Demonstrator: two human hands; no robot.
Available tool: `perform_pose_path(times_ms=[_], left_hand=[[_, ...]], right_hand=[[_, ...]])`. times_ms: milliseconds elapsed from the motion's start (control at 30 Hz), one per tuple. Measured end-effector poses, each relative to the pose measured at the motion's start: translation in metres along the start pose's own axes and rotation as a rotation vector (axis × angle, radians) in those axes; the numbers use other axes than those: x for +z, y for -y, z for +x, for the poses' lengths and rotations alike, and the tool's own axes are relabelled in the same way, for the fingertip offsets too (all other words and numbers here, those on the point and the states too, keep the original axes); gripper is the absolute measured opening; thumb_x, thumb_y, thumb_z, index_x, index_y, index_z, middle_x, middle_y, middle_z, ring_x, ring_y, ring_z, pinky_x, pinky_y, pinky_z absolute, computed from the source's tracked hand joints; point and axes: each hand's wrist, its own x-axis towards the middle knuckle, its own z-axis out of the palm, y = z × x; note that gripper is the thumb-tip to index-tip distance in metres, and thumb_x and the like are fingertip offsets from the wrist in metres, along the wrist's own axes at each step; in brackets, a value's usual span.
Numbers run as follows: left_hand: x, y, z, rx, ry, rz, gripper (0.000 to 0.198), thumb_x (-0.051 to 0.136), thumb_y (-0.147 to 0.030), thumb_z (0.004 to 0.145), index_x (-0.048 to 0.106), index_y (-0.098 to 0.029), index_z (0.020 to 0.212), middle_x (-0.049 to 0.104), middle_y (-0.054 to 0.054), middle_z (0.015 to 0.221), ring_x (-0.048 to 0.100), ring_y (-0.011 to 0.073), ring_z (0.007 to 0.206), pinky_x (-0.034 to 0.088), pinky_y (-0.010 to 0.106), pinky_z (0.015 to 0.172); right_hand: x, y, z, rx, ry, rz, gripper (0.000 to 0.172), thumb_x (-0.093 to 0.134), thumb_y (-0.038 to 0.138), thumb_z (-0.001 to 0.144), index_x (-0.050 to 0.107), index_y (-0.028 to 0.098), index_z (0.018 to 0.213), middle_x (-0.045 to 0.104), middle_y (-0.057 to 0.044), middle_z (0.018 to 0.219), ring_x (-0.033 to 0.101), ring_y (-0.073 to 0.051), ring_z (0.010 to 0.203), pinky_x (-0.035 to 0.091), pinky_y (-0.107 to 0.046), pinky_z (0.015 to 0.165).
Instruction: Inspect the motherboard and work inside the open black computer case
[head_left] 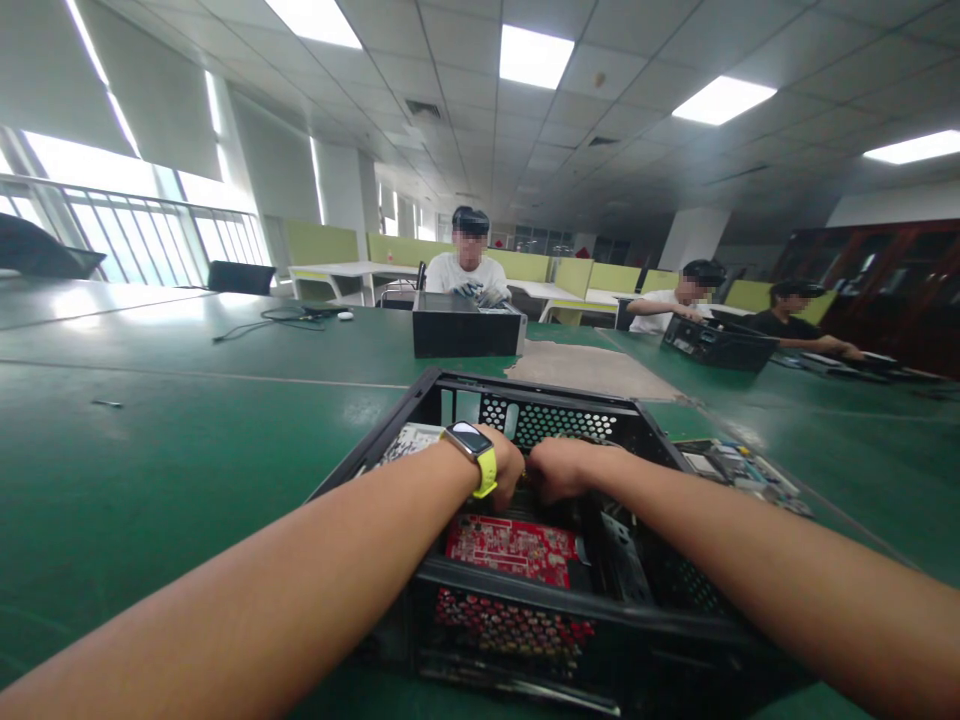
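Both my arms reach into an open black computer case (442, 580) standing on the green table (150, 450). My left hand (506, 465), with a yellow-strapped watch (474, 452) on the wrist, is curled downward inside the case. My right hand (559, 468) is curled right beside it, the two almost touching. Their fingers point down into the case and what they hold is hidden. A red circuit board (510, 548) lies inside the case just below the hands. A perforated back wall (555, 420) rises behind them.
A loose circuit board (739, 468) lies on the table right of the case. A worn brown patch (585, 368) and a black box (466, 328) are farther back. Three other people sit at the far side. A cable (277, 320) lies at far left.
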Motion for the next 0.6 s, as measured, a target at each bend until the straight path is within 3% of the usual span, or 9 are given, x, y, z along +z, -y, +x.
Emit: perform_pose_path(times_ms=[333,600], left_hand=[[0.005,0.000,0.008,0.006,-0.023,0.039,0.029,0.072,-0.027,0.061,0.075,-0.015,0.088,0.073,0.013,0.091,0.066,0.0291,0.077,0.055,0.037,0.072],[0.011,0.003,0.017,0.035,-0.115,-0.016,0.008,0.073,-0.022,0.058,0.073,-0.016,0.062,0.072,0.010,0.067,0.064,0.0238,0.062,0.054,0.032,0.065]], right_hand=[[-0.005,0.006,-0.006,0.030,0.006,-0.021,0.041,0.067,0.034,0.063,0.072,0.020,0.101,0.072,-0.010,0.100,0.067,-0.028,0.090,0.051,-0.029,0.065],[-0.005,0.005,-0.005,0.051,0.022,-0.015,0.047,0.069,0.034,0.061,0.070,0.020,0.106,0.071,-0.010,0.103,0.067,-0.027,0.090,0.051,-0.028,0.064]])
